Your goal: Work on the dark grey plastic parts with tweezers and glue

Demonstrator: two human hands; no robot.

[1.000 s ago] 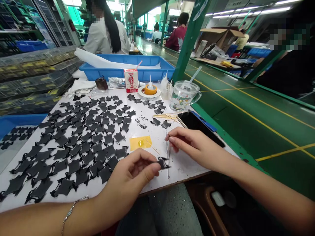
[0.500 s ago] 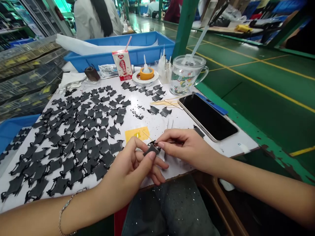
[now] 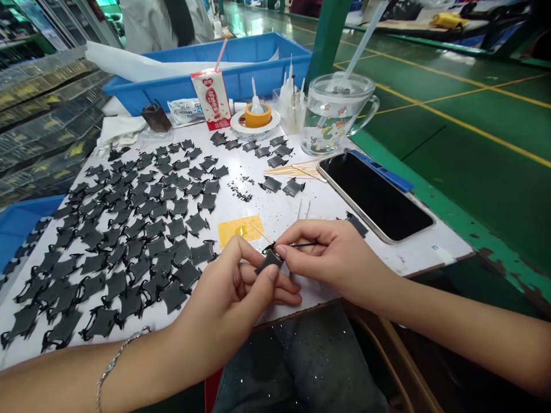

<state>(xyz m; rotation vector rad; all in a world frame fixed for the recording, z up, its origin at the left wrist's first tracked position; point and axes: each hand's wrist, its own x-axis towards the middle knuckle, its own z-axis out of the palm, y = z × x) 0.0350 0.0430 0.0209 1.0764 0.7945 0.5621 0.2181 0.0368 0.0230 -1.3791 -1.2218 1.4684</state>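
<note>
My left hand (image 3: pixel 241 287) grips a black plastic piece (image 3: pixel 269 261) between thumb and fingers, tilted above the table's front edge. The thumb and forefinger of my right hand (image 3: pixel 329 252) are pinched together at the piece's upper right edge. A thin wooden stick (image 3: pixel 260 232) sticks out up and left from these fingertips, over a yellow paper (image 3: pixel 236 229) with a wet, shiny spot. A slim dark rod (image 3: pixel 305 245) also shows between the right fingers; its kind cannot be made out. Two thin metal tips (image 3: pixel 303 210) lie just beyond my right hand, which hides the rest.
Many similar black pieces (image 3: pixel 142 229) cover the table's left side. Tiny black bits (image 3: pixel 240 192), wooden sticks (image 3: pixel 297 168), a phone (image 3: pixel 375 195) and a glass mug (image 3: pixel 338 115) lie or stand farther back. Behind are tape rolls (image 3: pixel 257 117), a drink carton (image 3: pixel 212 100) and a blue bin (image 3: pixel 262 57).
The camera view has tilted down slightly, so the table's contents sit differently in the frame. Both hands keep their hold at the black piece, with only slight finger shifts.
</note>
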